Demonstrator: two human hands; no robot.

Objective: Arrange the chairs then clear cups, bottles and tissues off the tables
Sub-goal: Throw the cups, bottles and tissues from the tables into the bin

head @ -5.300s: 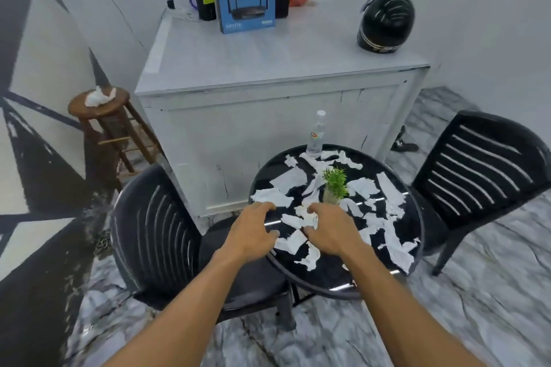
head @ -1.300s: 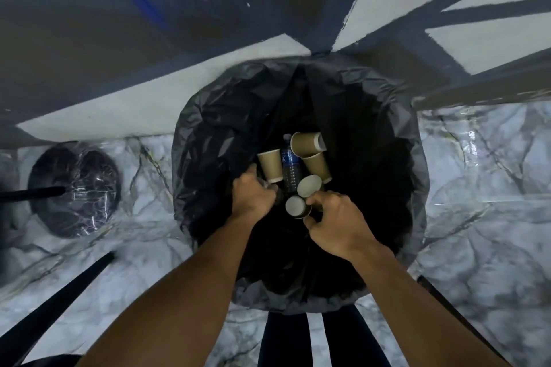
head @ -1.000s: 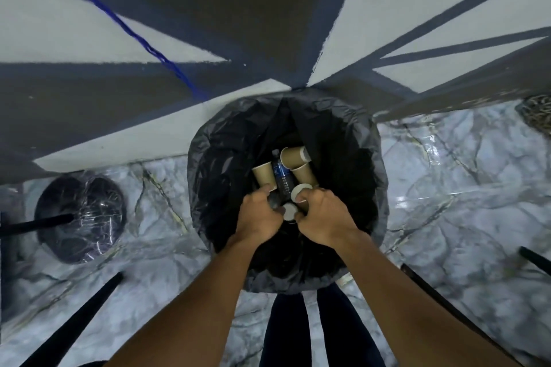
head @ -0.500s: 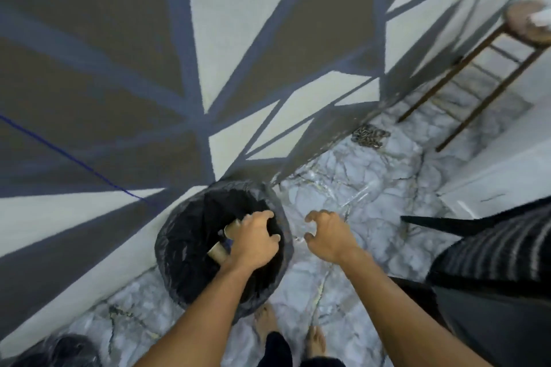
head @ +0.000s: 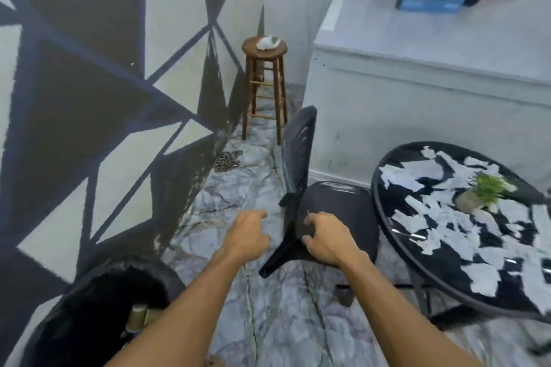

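I get one view only, from the head. It faces forward and down, close over the left hand (head: 250, 231) and right hand (head: 325, 237), painted wall (head: 89, 83) at left, round table (head: 396, 158) at right.

Even indoor light, motion blur, wide-angle warping.

On my left, the wall (head: 89, 83) carries dark geometric panels. Ahead, a wooden stool (head: 265, 54) stands on grey marble floor (head: 277, 307) beside a white counter (head: 402, 98).
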